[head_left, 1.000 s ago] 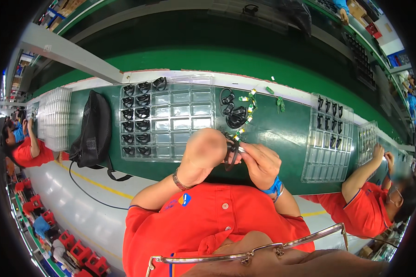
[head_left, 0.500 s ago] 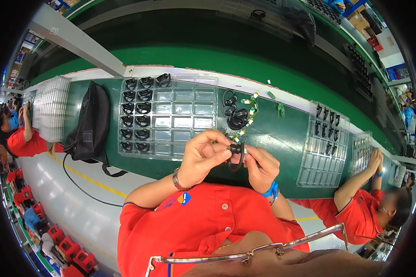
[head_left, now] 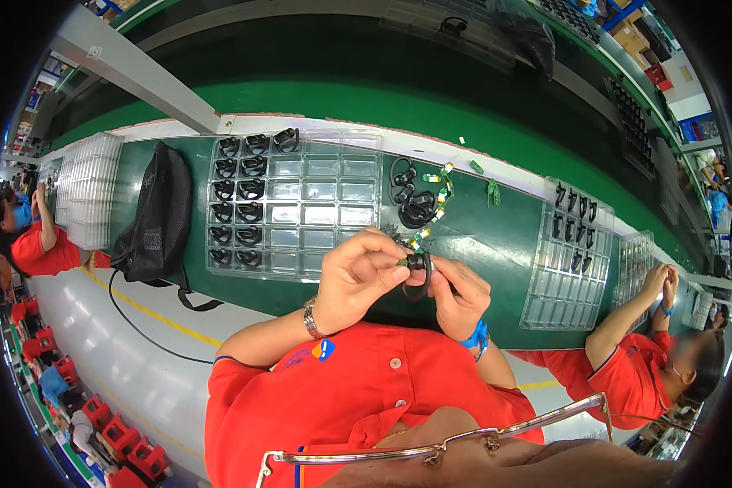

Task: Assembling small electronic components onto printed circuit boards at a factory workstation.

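Note:
Over the near edge of the green bench I hold a black ear-hook earphone (head_left: 419, 276) between my two hands. My left hand (head_left: 356, 275) pinches its left side with thumb and forefinger, where a small greenish bit shows at the fingertips. From the other side my right hand (head_left: 460, 298) closes its fingers on the earphone, whose curved hook hangs down. Just beyond my hands lie several more black earphones (head_left: 417, 210) and a curved row of small green and white-yellow circuit pieces (head_left: 442, 195). To their left, a clear compartment tray (head_left: 321, 191) carries black earphones in its left columns.
A black bag (head_left: 156, 215) with a strap and stacked clear trays (head_left: 93, 191) stand at the left. Another tray of black parts (head_left: 563, 276) lies right, where a co-worker (head_left: 638, 358) in red sits. A grey post (head_left: 138, 69) rises far left; a green conveyor (head_left: 342, 102) runs behind.
My hands and the earphone stay nearly in place, with only a slight turn of the earphone. At the right, the co-worker's hands have shifted a little.

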Action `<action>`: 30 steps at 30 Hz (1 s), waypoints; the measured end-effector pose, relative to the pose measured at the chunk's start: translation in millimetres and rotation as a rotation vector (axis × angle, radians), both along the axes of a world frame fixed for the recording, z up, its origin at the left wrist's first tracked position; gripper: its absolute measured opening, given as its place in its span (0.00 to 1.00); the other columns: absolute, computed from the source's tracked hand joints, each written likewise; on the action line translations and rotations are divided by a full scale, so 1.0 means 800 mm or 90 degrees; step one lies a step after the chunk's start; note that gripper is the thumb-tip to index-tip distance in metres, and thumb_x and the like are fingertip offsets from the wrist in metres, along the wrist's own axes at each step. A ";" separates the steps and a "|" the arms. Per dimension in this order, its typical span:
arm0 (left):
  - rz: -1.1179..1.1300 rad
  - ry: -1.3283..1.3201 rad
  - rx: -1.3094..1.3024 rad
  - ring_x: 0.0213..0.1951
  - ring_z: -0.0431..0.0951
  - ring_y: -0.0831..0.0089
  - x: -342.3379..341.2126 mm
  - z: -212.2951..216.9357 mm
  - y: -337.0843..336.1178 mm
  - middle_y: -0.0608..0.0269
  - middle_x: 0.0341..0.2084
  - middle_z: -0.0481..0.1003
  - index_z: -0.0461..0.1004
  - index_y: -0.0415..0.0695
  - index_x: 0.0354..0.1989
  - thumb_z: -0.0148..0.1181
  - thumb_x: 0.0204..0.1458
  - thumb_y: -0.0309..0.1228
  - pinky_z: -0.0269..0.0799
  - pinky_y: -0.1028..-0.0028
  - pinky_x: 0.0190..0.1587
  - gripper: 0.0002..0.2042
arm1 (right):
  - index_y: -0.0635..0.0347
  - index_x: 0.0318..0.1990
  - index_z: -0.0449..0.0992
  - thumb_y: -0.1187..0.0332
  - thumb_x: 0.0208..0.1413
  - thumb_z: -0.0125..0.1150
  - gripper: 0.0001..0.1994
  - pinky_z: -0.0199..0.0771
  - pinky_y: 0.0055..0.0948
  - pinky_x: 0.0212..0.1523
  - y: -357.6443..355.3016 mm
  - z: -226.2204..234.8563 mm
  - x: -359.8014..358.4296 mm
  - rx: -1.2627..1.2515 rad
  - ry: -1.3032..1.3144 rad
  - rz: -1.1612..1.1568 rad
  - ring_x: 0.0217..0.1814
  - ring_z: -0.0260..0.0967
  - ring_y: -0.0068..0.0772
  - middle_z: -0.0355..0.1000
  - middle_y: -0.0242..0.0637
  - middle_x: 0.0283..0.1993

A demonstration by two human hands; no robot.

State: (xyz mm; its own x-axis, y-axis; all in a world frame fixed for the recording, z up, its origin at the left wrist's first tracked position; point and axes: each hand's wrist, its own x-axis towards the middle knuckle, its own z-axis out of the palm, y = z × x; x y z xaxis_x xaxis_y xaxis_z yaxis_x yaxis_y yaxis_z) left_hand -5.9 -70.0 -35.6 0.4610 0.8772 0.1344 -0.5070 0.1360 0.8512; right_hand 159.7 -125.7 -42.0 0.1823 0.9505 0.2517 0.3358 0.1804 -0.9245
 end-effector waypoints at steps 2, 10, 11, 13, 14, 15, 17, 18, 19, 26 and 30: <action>0.001 0.005 -0.004 0.44 0.78 0.62 0.000 0.002 -0.001 0.57 0.40 0.67 0.68 0.32 0.41 0.54 0.53 0.14 0.79 0.69 0.46 0.09 | 0.67 0.39 0.78 0.81 0.48 0.62 0.09 0.67 0.22 0.23 0.000 -0.002 0.000 0.001 0.000 -0.004 0.22 0.69 0.26 0.75 0.40 0.27; 0.020 0.035 0.007 0.43 0.78 0.61 0.001 0.005 -0.003 0.56 0.40 0.66 0.68 0.30 0.41 0.54 0.53 0.14 0.79 0.69 0.48 0.08 | 0.67 0.39 0.78 0.82 0.48 0.61 0.09 0.66 0.22 0.22 0.001 0.001 -0.002 -0.018 -0.005 -0.003 0.22 0.69 0.25 0.74 0.40 0.27; 0.022 0.036 0.002 0.44 0.78 0.61 0.001 0.004 -0.004 0.57 0.39 0.65 0.68 0.30 0.40 0.54 0.53 0.14 0.79 0.69 0.48 0.08 | 0.67 0.39 0.78 0.82 0.49 0.60 0.09 0.66 0.22 0.22 0.001 0.001 -0.002 -0.012 -0.002 -0.003 0.21 0.68 0.24 0.74 0.39 0.27; 0.023 0.035 -0.004 0.44 0.78 0.60 0.002 0.004 -0.004 0.57 0.39 0.65 0.68 0.30 0.40 0.54 0.53 0.14 0.79 0.68 0.48 0.08 | 0.67 0.39 0.78 0.81 0.49 0.60 0.09 0.66 0.21 0.22 0.000 0.001 -0.001 -0.019 -0.004 -0.003 0.21 0.68 0.23 0.74 0.39 0.27; 0.023 0.037 -0.005 0.44 0.78 0.60 0.002 0.004 -0.004 0.57 0.39 0.65 0.68 0.30 0.40 0.54 0.52 0.14 0.79 0.69 0.48 0.07 | 0.67 0.40 0.78 0.81 0.50 0.60 0.09 0.66 0.21 0.22 0.000 0.001 -0.001 -0.025 -0.005 -0.003 0.21 0.68 0.22 0.74 0.39 0.27; 0.024 0.040 -0.006 0.44 0.78 0.60 0.002 0.005 -0.004 0.57 0.39 0.65 0.68 0.30 0.40 0.54 0.52 0.14 0.79 0.69 0.48 0.07 | 0.67 0.40 0.78 0.81 0.50 0.60 0.09 0.66 0.21 0.22 0.000 0.001 -0.001 -0.026 -0.006 -0.002 0.21 0.68 0.22 0.74 0.39 0.27; 0.026 0.038 -0.014 0.44 0.78 0.60 0.002 0.005 -0.004 0.57 0.39 0.65 0.68 0.30 0.40 0.55 0.52 0.14 0.78 0.69 0.48 0.07 | 0.67 0.40 0.78 0.81 0.51 0.59 0.09 0.66 0.21 0.22 0.001 0.003 -0.001 -0.036 -0.007 -0.002 0.21 0.68 0.21 0.74 0.38 0.27; 0.027 0.037 -0.020 0.44 0.78 0.59 0.002 0.005 -0.005 0.57 0.38 0.65 0.68 0.30 0.40 0.55 0.52 0.14 0.78 0.69 0.47 0.07 | 0.67 0.40 0.78 0.81 0.51 0.59 0.09 0.66 0.21 0.22 0.001 0.004 -0.002 -0.038 -0.009 -0.001 0.21 0.68 0.21 0.74 0.38 0.27; 0.027 0.036 -0.021 0.44 0.78 0.59 0.003 0.004 -0.005 0.57 0.38 0.65 0.68 0.30 0.40 0.55 0.52 0.14 0.78 0.69 0.47 0.07 | 0.67 0.40 0.78 0.81 0.51 0.60 0.09 0.66 0.21 0.22 0.001 0.004 -0.002 -0.041 -0.009 -0.002 0.21 0.68 0.22 0.74 0.38 0.27; 0.040 0.076 0.007 0.42 0.79 0.59 0.005 0.007 -0.005 0.57 0.38 0.64 0.68 0.29 0.39 0.55 0.52 0.14 0.80 0.71 0.45 0.07 | 0.66 0.40 0.79 0.82 0.50 0.58 0.10 0.66 0.22 0.23 0.000 0.004 -0.002 -0.055 -0.010 -0.007 0.22 0.68 0.23 0.74 0.39 0.27; 0.037 0.085 0.005 0.42 0.79 0.59 0.005 0.008 -0.005 0.57 0.38 0.64 0.69 0.29 0.39 0.55 0.52 0.14 0.80 0.72 0.44 0.06 | 0.66 0.40 0.79 0.82 0.50 0.57 0.10 0.65 0.21 0.22 -0.001 0.003 -0.001 -0.063 -0.006 -0.004 0.22 0.67 0.22 0.73 0.38 0.26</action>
